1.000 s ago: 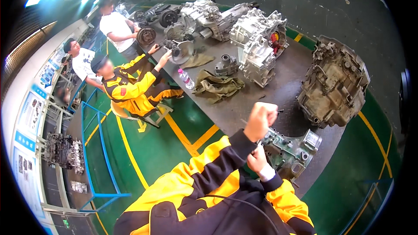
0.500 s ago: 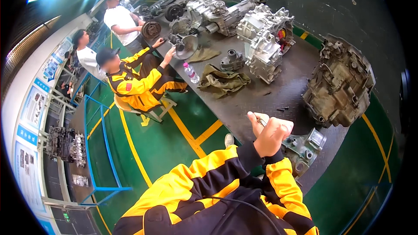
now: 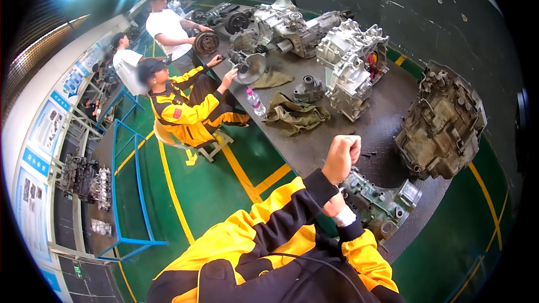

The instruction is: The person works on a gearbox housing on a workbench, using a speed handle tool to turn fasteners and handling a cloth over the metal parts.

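Casing sits at near-right end of table, just right of clenched L hand (contents can't tell) & R hand (mostly hidden, grip unclear), so a slip w/ view blocked could poss. bang knuckles.

Metal housing: grey-green casting, round openings, cylindrical boss at right; lies on near end of desk, left edge partly hidden.

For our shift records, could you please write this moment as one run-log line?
left hand: fist, any contents hidden | right hand: partly hidden, grip unclear | nearest: greenish metal housing | beyond: crumpled olive cloth, brown casing
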A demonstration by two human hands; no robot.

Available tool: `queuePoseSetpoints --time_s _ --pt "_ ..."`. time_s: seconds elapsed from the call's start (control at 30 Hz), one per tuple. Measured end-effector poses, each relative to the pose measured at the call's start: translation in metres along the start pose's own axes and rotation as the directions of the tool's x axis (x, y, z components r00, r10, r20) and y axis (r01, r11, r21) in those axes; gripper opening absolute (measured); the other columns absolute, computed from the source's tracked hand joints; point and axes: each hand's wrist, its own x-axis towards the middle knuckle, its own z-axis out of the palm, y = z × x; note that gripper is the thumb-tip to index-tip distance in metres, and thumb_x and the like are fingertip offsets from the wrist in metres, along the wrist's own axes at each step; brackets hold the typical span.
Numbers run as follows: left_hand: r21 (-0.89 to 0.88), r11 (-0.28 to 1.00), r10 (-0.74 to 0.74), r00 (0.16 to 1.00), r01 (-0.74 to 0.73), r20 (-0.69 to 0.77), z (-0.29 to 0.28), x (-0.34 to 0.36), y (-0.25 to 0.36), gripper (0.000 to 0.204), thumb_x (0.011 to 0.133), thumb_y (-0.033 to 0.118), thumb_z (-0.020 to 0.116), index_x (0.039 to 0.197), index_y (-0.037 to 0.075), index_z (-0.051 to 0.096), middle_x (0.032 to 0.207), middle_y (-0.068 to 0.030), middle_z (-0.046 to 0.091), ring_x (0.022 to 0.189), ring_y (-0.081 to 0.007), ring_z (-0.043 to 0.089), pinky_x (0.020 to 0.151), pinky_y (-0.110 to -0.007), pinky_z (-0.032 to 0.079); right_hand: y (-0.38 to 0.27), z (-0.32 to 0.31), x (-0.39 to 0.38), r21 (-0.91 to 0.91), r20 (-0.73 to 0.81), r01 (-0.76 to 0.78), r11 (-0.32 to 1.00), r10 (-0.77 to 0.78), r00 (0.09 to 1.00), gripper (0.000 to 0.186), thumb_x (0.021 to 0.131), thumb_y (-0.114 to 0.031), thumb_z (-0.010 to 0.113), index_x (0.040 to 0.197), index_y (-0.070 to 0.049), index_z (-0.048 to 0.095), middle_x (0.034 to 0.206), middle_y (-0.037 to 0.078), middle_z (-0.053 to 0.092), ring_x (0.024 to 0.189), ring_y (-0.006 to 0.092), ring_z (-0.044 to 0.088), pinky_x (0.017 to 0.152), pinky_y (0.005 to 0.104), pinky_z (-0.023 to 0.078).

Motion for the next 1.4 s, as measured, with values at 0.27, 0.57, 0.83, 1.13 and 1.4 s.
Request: queuePoseSetpoints --time_s 0.27,0.57,0.83,1.13,1.4 --pt "0.011 1.000 -0.009 0.997 0.008 0.081 -0.006 -0.010 0.003 0.041 0.091 0.032 0.034 0.059 0.006 0.034 0.052 0.0018 0.032 0.048 -0.0068 0.030 0.045 -0.025 0.024 -0.039 -0.023 -0.022 -0.133 -0.006 -0.006 0.991 0.005 1.000 0.016 0.081 -0.012 0.056 0.074 0.002 0.060 0.060 0.018 0.055 0.052 0.0330 0.055 0.051 0.0369 0.043" --pt "0.028 0.998 -0.068 0.959 0.063 0.275 0.010 -0.009 0.009 0.045 0.092 0.035 0.038 0.058 0.006 0.035 0.054 0.0005 0.033 0.051 -0.0086 0.031 0.050 -0.025 0.027 -0.040 -0.097 -0.029 -0.157 -0.590 -0.121 0.980 0.005 0.807 0.027 0.085 -0.010 0.056 0.062 0.001 0.048 0.053 0.003 0.040 0.054 0.0077 0.037 0.049 0.0291 0.031" --pt "-0.197 0.965 -0.155 0.983 0.171 0.094 -0.004 0.014 -0.001 0.043 0.091 0.033 0.038 0.054 0.012 0.027 0.048 0.0023 0.024 0.043 -0.0094 0.022 0.043 -0.028 0.019 -0.030 -0.064 -0.035 -0.209 -0.440 -0.090 0.974 -0.011 0.898 0.015 0.085 -0.011 0.062 0.076 0.001 0.065 0.057 0.011 0.052 0.054 0.0124 0.049 0.053 0.0303 0.038" --pt "0.149 0.988 -0.083 0.949 0.039 0.305 0.068 -0.001 -0.026 0.048 0.093 0.037 0.033 0.056 0.006 0.027 0.051 -0.0009 0.024 0.049 -0.0116 0.025 0.049 -0.029 0.026 -0.004 -0.030 -0.003 0.042 -0.119 -0.078 0.996 0.083 0.989 0.023 0.089 -0.024 0.062 0.085 -0.003 0.068 0.080 0.007 0.069 0.073 0.0179 0.062 0.070 0.0331 0.049" --pt "0.172 0.985 -0.065 0.950 0.012 0.306 0.057 -0.011 -0.008 0.046 0.092 0.038 0.033 0.061 0.005 0.036 0.056 -0.0013 0.035 0.053 -0.0114 0.033 0.050 -0.029 0.028 -0.004 -0.038 -0.011 -0.354 -0.155 -0.027 0.935 -0.030 0.987 0.024 0.088 -0.025 0.063 0.083 -0.003 0.068 0.078 0.008 0.068 0.071 0.0194 0.062 0.068 0.0338 0.049"
